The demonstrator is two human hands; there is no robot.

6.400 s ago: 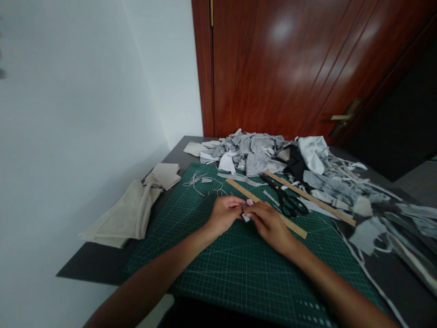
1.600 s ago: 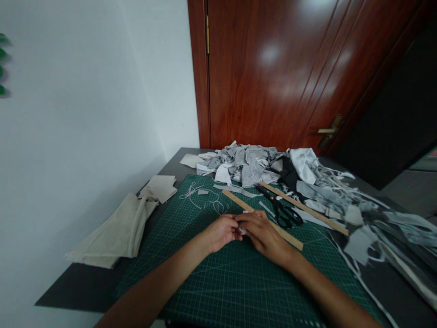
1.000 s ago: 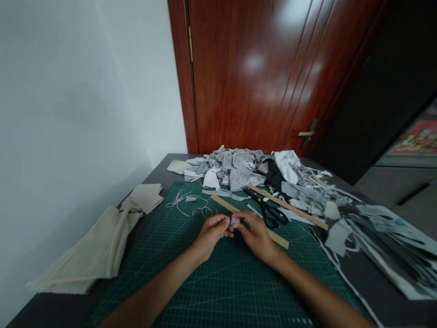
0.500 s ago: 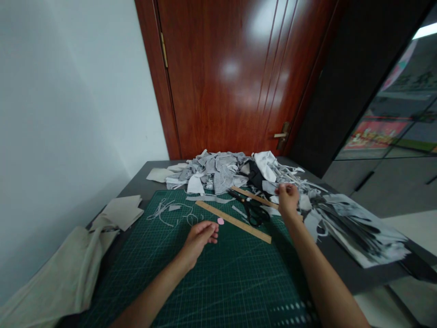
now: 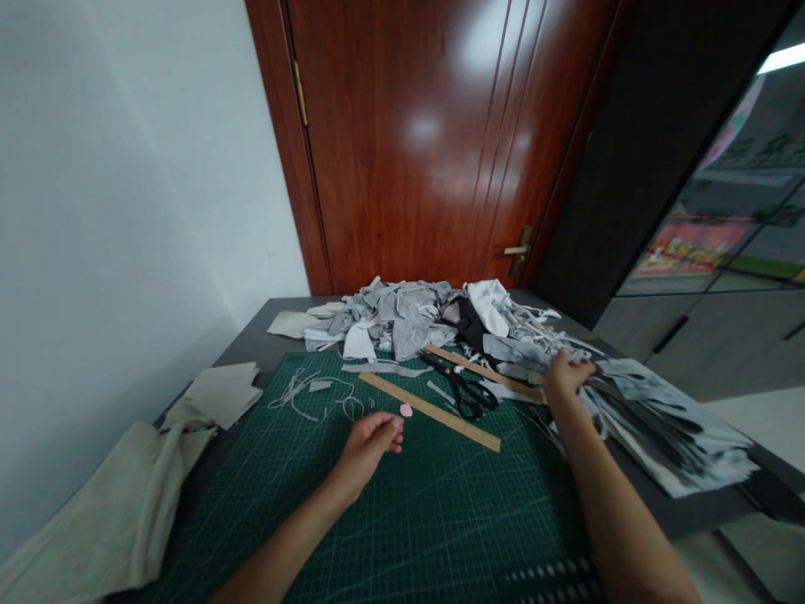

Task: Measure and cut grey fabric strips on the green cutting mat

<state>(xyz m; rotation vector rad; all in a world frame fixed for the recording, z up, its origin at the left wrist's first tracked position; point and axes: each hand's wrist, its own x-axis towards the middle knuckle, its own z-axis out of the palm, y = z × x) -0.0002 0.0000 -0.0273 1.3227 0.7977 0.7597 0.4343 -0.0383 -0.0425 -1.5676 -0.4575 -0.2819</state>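
Observation:
My left hand (image 5: 372,440) is over the green cutting mat (image 5: 352,537), fingers closed together; whatever they may hold is too small to name. Just beyond its fingertips lies a small pink piece (image 5: 406,410), beside a wooden ruler (image 5: 433,411). At the right, my right hand (image 5: 566,373) reaches between the heap of scraps and a folded grey fabric stack (image 5: 672,419), with its fingers partly spread and nothing visible in them. Black scissors (image 5: 469,394) lie left of that hand, near a second wooden ruler (image 5: 484,370).
A heap of grey, white and black fabric scraps (image 5: 402,315) covers the back of the table (image 5: 255,335). Loose cords (image 5: 302,394) lie on the mat's left side. Pale cloth pieces (image 5: 217,394) and a draped beige cloth (image 5: 106,512) sit at the left edge.
My right hand has moved right, from near the scissors to the fabric stack, and its fingers have opened. My left hand has barely moved.

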